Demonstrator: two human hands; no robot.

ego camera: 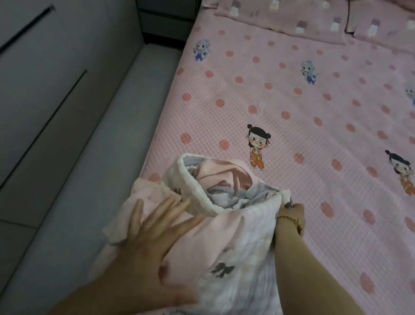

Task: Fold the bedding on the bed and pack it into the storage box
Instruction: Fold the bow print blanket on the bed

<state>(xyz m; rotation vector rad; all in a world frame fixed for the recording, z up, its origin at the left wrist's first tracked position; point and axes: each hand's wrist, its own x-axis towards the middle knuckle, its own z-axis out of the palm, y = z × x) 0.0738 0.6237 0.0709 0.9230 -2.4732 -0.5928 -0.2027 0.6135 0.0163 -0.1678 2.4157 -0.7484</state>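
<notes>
The quilt (231, 247) lies bunched at the near-left edge of the bed (305, 115), toward 6 o'clock in the view. Its thick white rim is rolled open at the 12 o'clock end, so crumpled pink and grey folds show inside. The left hand (154, 240) lies flat on the bundle's 8 o'clock flank, fingers straight and spread, gripping nothing. The right hand (293, 215), at the bundle's 3 o'clock side, has its fingers curled tight on a corner. The step looks like squaring up a loose bundle, well short of a neat fold. Best to pin the bulk with the left palm while the right draws its corner out toward 3 o'clock, so the layers flatten instead of sliding off the mattress edge. No storage box is in view.
</notes>
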